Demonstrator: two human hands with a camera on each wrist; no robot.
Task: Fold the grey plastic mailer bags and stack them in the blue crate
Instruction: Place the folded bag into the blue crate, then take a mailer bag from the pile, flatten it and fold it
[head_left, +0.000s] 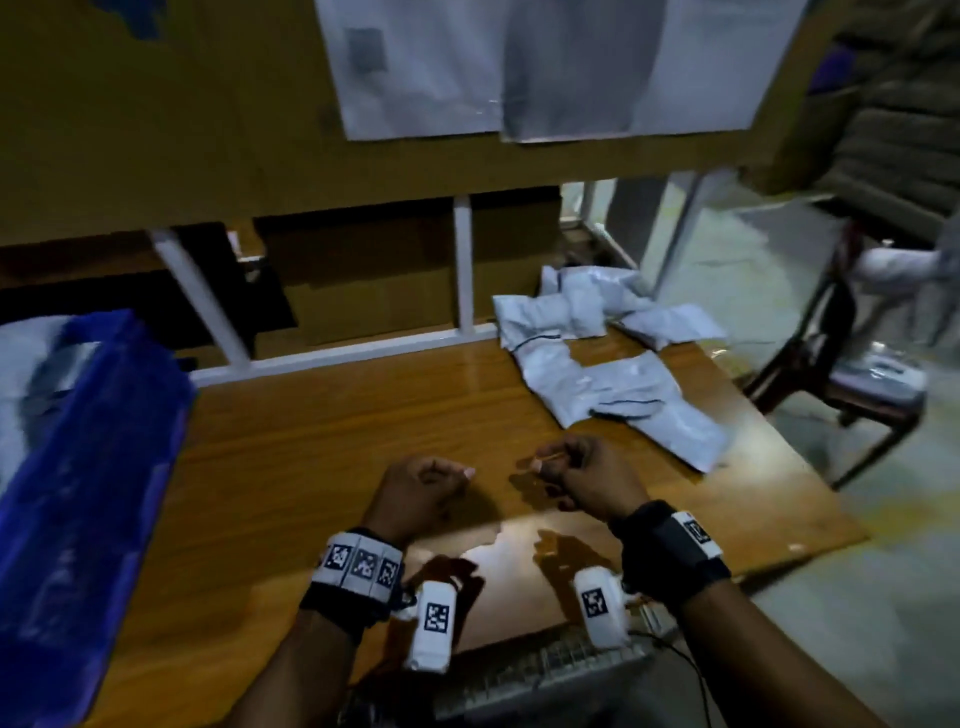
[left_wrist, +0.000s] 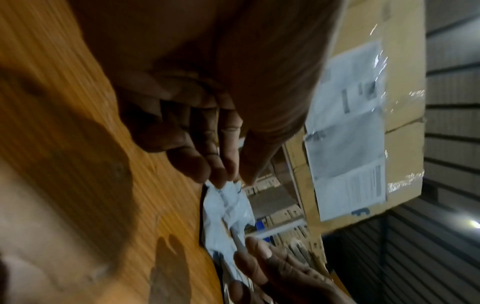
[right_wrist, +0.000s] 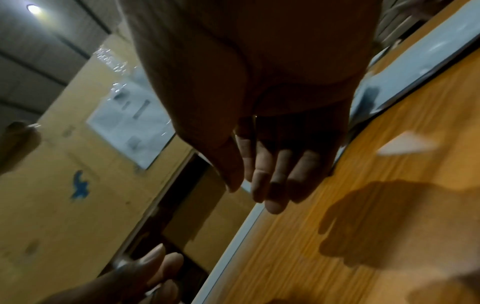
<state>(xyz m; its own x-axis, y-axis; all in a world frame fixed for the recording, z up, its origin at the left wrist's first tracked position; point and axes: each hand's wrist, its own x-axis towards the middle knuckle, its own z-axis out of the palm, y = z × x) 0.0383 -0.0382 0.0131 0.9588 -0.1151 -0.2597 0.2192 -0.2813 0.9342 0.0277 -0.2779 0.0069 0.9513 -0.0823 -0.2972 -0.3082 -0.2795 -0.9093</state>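
Found nearest the lens two white wrist cameras bearing black-and-white square markers, strapped under the forearms. Noted at far left the blue crate, rigid plastic with a tall straight wall, standing on the table's left end with pale grey plastic already inside, too blurred to count. Saw the left hand poised above the glossy wood-grain table, fingers loosely curled toward the thumb and holding nothing. Saw the right hand just beside it, likewise slack-fingered and empty as far as the wrist view showed. Spotted the unfolded grey mailer bags in a loose heap at the table's far right corner, thin, slick, crinkled, overlapping at odd angles, one with a dark seal strip showing. Judged this a pause between bags, with no bag on the bare wood under the hands. Reckoned the next move called for a reach right to draw the nearest bag off the heap, lay it flat in front, then fold. Expected the slippery film to slide and spring open unless pressed along each crease.
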